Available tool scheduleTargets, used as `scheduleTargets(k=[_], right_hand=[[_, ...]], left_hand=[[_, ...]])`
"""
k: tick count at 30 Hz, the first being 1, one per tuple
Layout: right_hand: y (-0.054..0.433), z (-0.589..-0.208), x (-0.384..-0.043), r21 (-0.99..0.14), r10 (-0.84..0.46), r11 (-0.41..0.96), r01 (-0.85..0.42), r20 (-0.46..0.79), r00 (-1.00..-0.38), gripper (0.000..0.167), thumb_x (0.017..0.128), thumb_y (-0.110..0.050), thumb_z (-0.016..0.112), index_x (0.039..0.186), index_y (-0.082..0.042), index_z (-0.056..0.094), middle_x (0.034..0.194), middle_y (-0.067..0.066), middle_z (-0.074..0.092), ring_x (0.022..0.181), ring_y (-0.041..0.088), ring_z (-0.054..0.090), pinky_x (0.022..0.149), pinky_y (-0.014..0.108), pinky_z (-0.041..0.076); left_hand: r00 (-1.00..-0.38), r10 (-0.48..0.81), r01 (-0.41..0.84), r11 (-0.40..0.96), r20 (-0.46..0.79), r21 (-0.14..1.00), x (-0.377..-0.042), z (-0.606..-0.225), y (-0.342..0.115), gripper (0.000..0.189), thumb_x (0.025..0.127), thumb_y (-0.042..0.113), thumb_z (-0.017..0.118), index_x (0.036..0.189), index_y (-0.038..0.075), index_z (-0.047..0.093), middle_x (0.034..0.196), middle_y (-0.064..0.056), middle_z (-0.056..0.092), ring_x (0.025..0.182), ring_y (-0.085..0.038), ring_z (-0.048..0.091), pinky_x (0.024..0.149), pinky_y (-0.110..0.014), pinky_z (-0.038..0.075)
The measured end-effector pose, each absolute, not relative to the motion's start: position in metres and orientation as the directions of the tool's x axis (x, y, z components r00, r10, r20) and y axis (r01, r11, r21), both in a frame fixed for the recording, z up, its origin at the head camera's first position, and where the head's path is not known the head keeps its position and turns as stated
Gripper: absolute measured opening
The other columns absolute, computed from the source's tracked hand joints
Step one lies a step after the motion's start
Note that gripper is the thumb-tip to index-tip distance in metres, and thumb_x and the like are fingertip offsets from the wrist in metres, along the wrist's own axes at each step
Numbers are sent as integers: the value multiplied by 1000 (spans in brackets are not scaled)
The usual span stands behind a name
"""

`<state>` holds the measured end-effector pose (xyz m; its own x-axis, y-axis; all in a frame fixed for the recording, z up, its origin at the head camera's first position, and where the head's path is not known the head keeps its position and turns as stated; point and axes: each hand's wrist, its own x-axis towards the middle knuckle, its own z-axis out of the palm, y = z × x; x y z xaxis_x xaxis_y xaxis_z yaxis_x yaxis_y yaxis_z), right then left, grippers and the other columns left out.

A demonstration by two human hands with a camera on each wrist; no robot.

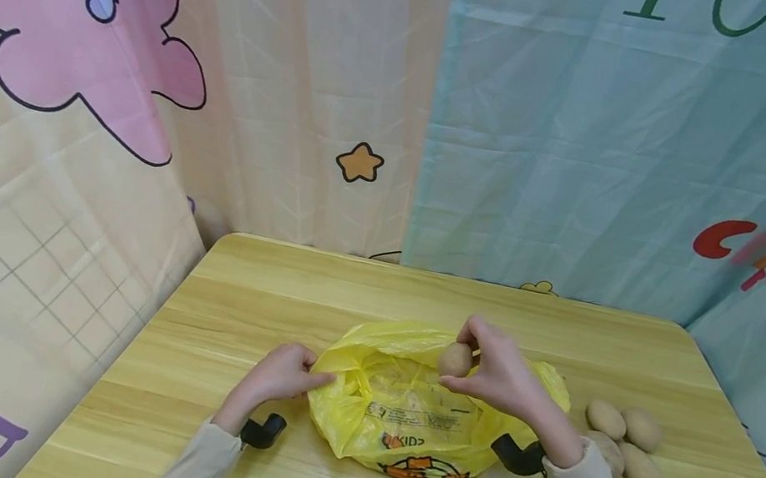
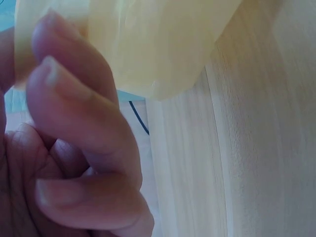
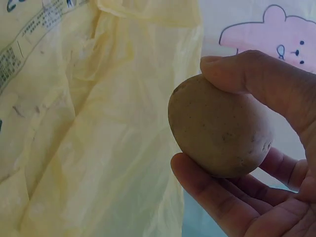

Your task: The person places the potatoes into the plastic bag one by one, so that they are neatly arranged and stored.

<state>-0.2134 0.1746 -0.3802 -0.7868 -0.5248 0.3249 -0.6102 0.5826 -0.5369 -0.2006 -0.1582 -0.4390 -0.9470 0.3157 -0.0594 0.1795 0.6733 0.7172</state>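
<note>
A yellow plastic bag (image 1: 339,422) lies on the table with its mouth spread wide; dark and orange print shows on its front. My left hand (image 1: 282,374) pinches the bag's left rim between thumb and fingers, and its other fingers curl in the left wrist view. Above the bag's mouth, my right hand (image 1: 501,373) grips a potato (image 3: 217,128), thumb on one side and fingers on the other. Several more potatoes (image 1: 643,475) sit together on the table right of the bag, one partly hidden by the right wrist.
The wooden table (image 1: 270,279) has its far edge against hanging curtains (image 1: 316,92) with cartoon prints. A black wrist mount (image 1: 263,430) is strapped at the left wrist, another mount (image 1: 518,456) at the right.
</note>
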Motion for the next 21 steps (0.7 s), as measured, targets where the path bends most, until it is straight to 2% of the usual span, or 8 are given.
scheduleTargets(k=[9,21], right_hand=[[162,-390,-215,-567,-526,555,-609,327,-785,47,67,-14,88,92,-12,48,89,-3,52,79,14,55,61,26,50],[146,-404,-213,-650,-493,527,-548,291,-820,46,68,-16,87,93,-11,49,88,-1,57,78,14,58,57,25,51]], left_hand=[[-947,316,176,670,-63,721,-201,-440,-159,31,88,34,68,66,13,62,53,0,57,44,-10,48,42,-24,30],[-945,321,176,664,-65,727,-200,-439,-158,31,88,33,68,66,12,62,53,-3,57,43,-8,46,42,-23,29]])
